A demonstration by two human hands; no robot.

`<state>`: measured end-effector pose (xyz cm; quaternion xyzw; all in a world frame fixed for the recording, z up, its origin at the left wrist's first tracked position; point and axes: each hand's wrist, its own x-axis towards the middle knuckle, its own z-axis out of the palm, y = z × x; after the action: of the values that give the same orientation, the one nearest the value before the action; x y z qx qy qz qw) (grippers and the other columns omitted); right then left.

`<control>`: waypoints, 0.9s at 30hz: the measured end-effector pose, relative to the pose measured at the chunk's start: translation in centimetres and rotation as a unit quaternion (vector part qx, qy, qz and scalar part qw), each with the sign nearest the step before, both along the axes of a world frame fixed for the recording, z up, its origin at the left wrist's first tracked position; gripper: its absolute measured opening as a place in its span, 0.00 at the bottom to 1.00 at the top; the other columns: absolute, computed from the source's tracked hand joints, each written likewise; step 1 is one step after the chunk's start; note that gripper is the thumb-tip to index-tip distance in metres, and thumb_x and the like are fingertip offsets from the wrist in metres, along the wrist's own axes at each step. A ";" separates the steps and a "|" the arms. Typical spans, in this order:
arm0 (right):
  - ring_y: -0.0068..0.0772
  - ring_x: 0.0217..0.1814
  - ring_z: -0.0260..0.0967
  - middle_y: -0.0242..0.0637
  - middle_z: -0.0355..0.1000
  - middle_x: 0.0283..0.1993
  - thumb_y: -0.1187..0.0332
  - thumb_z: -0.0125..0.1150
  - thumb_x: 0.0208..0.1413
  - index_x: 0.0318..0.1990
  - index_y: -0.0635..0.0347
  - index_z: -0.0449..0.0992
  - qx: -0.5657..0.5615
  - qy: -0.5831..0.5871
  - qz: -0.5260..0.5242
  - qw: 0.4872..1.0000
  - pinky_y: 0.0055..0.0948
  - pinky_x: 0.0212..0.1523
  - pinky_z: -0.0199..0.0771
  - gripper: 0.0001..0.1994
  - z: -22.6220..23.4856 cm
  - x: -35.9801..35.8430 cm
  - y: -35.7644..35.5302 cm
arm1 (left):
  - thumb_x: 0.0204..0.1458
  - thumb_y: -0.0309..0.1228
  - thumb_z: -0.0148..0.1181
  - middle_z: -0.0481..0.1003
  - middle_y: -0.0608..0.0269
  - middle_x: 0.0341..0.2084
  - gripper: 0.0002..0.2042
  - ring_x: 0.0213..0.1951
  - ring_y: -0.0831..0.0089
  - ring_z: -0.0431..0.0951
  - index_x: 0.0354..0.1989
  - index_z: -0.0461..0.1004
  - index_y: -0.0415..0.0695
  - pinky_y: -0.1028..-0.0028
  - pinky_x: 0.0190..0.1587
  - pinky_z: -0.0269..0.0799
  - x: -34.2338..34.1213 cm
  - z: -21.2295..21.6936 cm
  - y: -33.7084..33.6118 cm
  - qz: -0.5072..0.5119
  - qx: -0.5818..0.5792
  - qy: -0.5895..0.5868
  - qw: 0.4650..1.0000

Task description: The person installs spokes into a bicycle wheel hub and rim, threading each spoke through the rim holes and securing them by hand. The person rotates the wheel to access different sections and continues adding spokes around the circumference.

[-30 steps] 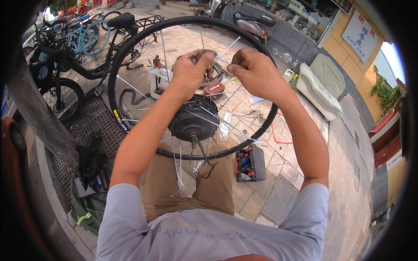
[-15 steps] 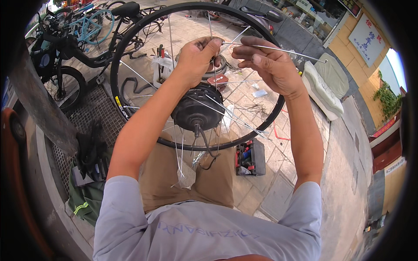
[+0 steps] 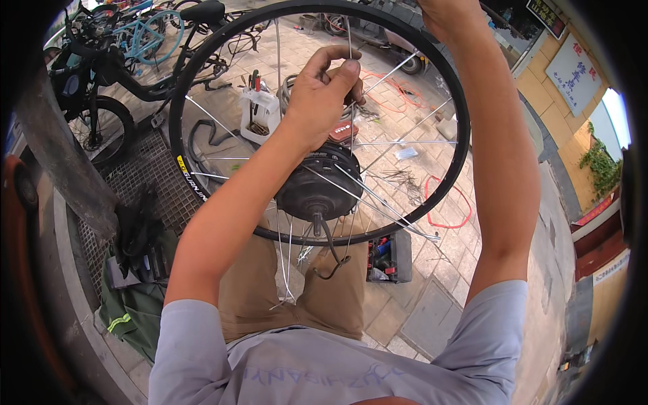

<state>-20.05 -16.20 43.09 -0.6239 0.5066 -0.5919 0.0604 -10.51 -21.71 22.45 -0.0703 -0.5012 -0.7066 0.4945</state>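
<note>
Left hand (image 3: 324, 91) pinching spoke (image 3: 349, 40), wheel rim (image 3: 181, 158) — right hand (image 3: 445, 17) perhaps gripping

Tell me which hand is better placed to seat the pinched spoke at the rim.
Probably the right hand: it is already up at the rim, while the left hand pinches the spoke lower, above the hub motor.

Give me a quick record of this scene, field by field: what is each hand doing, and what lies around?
Setting: paved outdoor ground with parked bicycles
Main thing: wheel rim with a dark hub motor at its centre
Left hand: pinching a thin metal spoke inside the wheel
Right hand: raised at the top of the rim, partly out of view
Loose spokes: scattered on the ground
Other things: small open toolbox, white tool holder, red cable loop
</note>
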 end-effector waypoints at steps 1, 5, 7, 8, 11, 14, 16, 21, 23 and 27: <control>0.31 0.29 0.79 0.41 0.79 0.32 0.65 0.55 0.70 0.42 0.62 0.76 0.018 -0.018 -0.025 0.999 0.28 0.29 0.79 0.10 -0.4 1.3 -0.2 | 0.65 0.34 0.63 0.75 0.64 0.25 0.18 0.30 0.75 0.74 0.57 0.68 0.41 0.72 0.39 0.74 0.1 -0.2 -0.1 -0.001 -0.002 -0.004 1.000; 0.31 0.29 0.79 0.41 0.80 0.33 0.65 0.56 0.70 0.42 0.61 0.76 0.060 -0.029 -0.001 0.998 0.29 0.28 0.78 0.09 -1.0 0.4 -1.5 | 0.64 0.35 0.64 0.75 0.65 0.25 0.17 0.30 0.76 0.74 0.56 0.69 0.42 0.73 0.37 0.73 0.3 -0.2 -0.2 -0.012 -0.003 -0.006 1.000; 0.31 0.30 0.79 0.41 0.80 0.33 0.65 0.56 0.70 0.42 0.60 0.76 0.063 -0.033 0.017 0.997 0.28 0.28 0.78 0.09 -1.1 0.1 -1.8 | 0.64 0.35 0.64 0.76 0.65 0.25 0.16 0.30 0.76 0.75 0.55 0.70 0.42 0.73 0.37 0.73 0.2 -0.4 -0.5 -0.006 -0.005 0.002 1.000; 0.31 0.30 0.79 0.41 0.80 0.33 0.65 0.56 0.70 0.42 0.60 0.76 0.063 -0.037 0.025 0.997 0.28 0.28 0.78 0.08 -1.2 0.1 -1.9 | 0.64 0.35 0.64 0.76 0.65 0.25 0.16 0.30 0.76 0.75 0.55 0.71 0.42 0.73 0.37 0.73 0.2 -0.4 -0.5 -0.004 -0.007 0.005 1.000; 0.28 0.28 0.78 0.39 0.80 0.33 0.65 0.56 0.69 0.41 0.59 0.76 0.070 -0.026 0.011 0.997 0.26 0.28 0.76 0.08 -1.1 0.1 -1.9 | 0.64 0.35 0.64 0.76 0.65 0.25 0.15 0.29 0.76 0.75 0.54 0.71 0.42 0.73 0.37 0.74 0.2 -0.4 -0.6 0.000 -0.004 -0.003 1.000; 0.25 0.27 0.76 0.37 0.81 0.33 0.65 0.57 0.69 0.42 0.59 0.77 0.091 0.056 -0.005 0.994 0.24 0.27 0.72 0.08 -1.2 -0.9 -2.5 | 0.64 0.35 0.64 0.76 0.64 0.24 0.16 0.29 0.76 0.75 0.54 0.72 0.42 0.73 0.38 0.74 0.1 -0.4 -0.6 -0.002 0.000 0.000 1.000; 0.24 0.27 0.75 0.37 0.81 0.33 0.65 0.57 0.69 0.42 0.59 0.77 0.089 0.012 0.021 0.996 0.23 0.27 0.71 0.08 -1.5 -0.7 -2.2 | 0.64 0.35 0.64 0.76 0.64 0.24 0.15 0.29 0.76 0.75 0.54 0.72 0.41 0.74 0.37 0.74 0.0 -0.5 -0.7 0.002 0.001 -0.001 1.000; 0.23 0.28 0.74 0.38 0.81 0.33 0.64 0.58 0.69 0.44 0.61 0.79 0.091 0.018 0.003 0.996 0.22 0.30 0.71 0.10 -1.6 -0.4 -2.3 | 0.64 0.34 0.64 0.76 0.65 0.24 0.15 0.29 0.77 0.75 0.54 0.72 0.41 0.74 0.37 0.74 -0.2 -0.6 -0.8 0.024 -0.005 -0.016 1.000; 0.24 0.28 0.74 0.38 0.82 0.33 0.64 0.58 0.69 0.46 0.62 0.79 0.099 0.042 -0.042 0.993 0.23 0.31 0.72 0.11 -1.5 0.4 -2.2 | 0.64 0.34 0.63 0.76 0.65 0.24 0.15 0.28 0.77 0.74 0.54 0.72 0.41 0.74 0.37 0.74 -0.3 -0.6 -1.0 0.029 -0.011 -0.015 0.999; 0.26 0.31 0.75 0.40 0.82 0.36 0.64 0.58 0.69 0.48 0.64 0.79 0.089 0.000 0.016 0.996 0.25 0.33 0.73 0.12 -1.9 0.2 -2.5 | 0.64 0.34 0.63 0.76 0.65 0.24 0.15 0.28 0.77 0.74 0.54 0.72 0.41 0.74 0.37 0.74 -0.4 -0.7 -1.1 0.021 -0.012 -0.008 1.000</control>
<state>-19.82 -18.70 41.23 -0.6243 0.5469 -0.5437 0.1250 -10.95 -22.76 21.70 -0.0600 -0.5145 -0.6906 0.5047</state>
